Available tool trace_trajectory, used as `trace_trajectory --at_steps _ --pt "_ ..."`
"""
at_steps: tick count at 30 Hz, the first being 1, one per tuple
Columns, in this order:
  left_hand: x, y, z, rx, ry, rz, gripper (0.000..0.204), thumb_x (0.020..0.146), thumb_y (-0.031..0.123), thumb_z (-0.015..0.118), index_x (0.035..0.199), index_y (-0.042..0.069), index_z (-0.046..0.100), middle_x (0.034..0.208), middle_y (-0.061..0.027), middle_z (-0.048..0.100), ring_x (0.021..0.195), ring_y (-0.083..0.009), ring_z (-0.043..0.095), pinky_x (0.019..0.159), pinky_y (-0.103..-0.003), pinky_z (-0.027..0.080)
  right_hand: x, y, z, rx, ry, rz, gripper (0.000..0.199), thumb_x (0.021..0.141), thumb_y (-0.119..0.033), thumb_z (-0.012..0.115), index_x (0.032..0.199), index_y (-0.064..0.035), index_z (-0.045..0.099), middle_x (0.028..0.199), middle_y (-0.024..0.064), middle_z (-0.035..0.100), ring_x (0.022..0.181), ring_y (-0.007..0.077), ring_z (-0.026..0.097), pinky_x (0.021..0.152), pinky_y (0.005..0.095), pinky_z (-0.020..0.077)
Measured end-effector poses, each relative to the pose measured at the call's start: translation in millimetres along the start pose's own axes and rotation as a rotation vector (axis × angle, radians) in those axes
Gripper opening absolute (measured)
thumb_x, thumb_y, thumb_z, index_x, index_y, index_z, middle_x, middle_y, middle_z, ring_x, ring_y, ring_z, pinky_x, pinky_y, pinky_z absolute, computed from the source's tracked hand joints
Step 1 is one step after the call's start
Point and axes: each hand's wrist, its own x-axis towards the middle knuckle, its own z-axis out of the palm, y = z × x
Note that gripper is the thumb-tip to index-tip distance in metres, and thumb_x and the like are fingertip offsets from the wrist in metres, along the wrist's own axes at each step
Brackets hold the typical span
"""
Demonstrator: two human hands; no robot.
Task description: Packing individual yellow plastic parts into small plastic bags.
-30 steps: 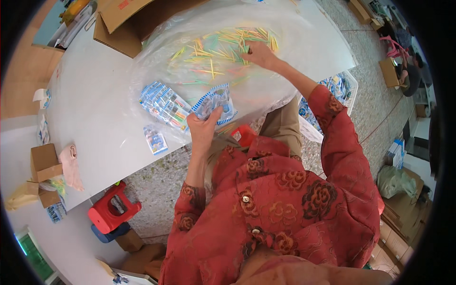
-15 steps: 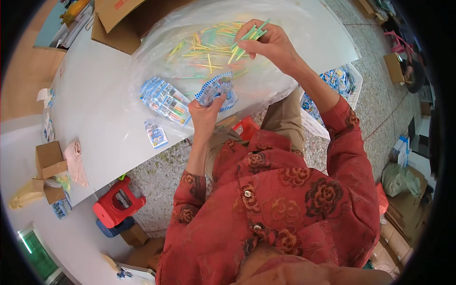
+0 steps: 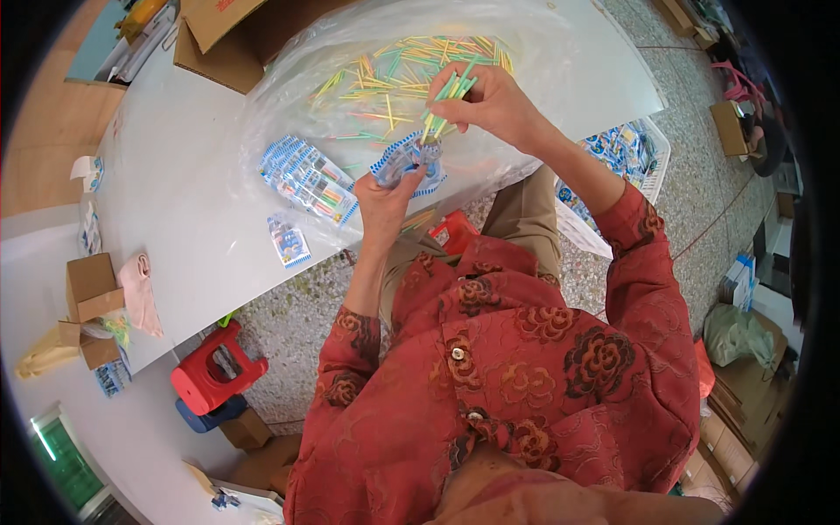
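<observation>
The left hand holds a small blue-and-white packet at the near edge of the white table. Just above the packet, the right hand pinches a bunch of green sticks, their lower ends at the packet's mouth. Beyond it, loose coloured sticks lie on clear plastic; filled packets lie just left of it.

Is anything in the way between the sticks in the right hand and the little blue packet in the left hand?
Nothing visible is. The right hand holds the green sticks right above the blue packet in the left hand, their lower ends at its opening.
</observation>
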Motion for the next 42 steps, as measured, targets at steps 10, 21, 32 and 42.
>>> trace_trajectory --at_steps 10,21,32,42 --pt "1 -2 1 -0.079 0.030 -0.031 0.016 0.076 0.005 0.066 0.090 0.000 0.066 0.074 0.0016 0.062 0.063 -0.0031 0.050 0.055 -0.020 0.041 -10 -11 15 -0.467 -0.051 -0.329 0.011 0.077 -0.007 0.061 0.087 -0.0052 0.058 0.084 0.0012 0.058 0.073 0.0093 0.054 0.058 0.0221 0.0447" --pt "7 4 0 -0.083 -0.007 -0.032 0.017 0.075 0.005 0.067 0.090 0.000 0.066 0.076 0.0009 0.063 0.064 -0.0042 0.052 0.057 -0.021 0.042 0 -21 9 -0.544 -0.135 -0.257 0.021 0.078 -0.013 0.062 0.098 -0.0062 0.059 0.084 0.0022 0.059 0.065 0.0079 0.050 0.055 0.0224 0.0412" --pt "13 -1 -2 -0.351 0.028 -0.008 0.018 0.075 0.004 0.067 0.092 0.003 0.065 0.081 0.0000 0.064 0.066 -0.0034 0.054 0.057 -0.019 0.042 4 16 4 -0.153 -0.010 -0.167 0.019 0.088 -0.011 0.053 0.104 -0.0022 0.057 0.085 -0.0022 0.056 0.074 0.0037 0.049 0.068 0.0192 0.0416" --pt "10 -8 -25 -0.382 0.158 -0.008 0.018 0.076 0.003 0.066 0.094 0.001 0.063 0.087 -0.0021 0.064 0.074 -0.0078 0.059 0.067 -0.022 0.047 6 13 10 0.006 0.060 -0.194 0.009 0.088 -0.007 0.052 0.095 -0.0019 0.055 0.082 -0.0018 0.056 0.078 0.0041 0.052 0.068 0.0202 0.0432"
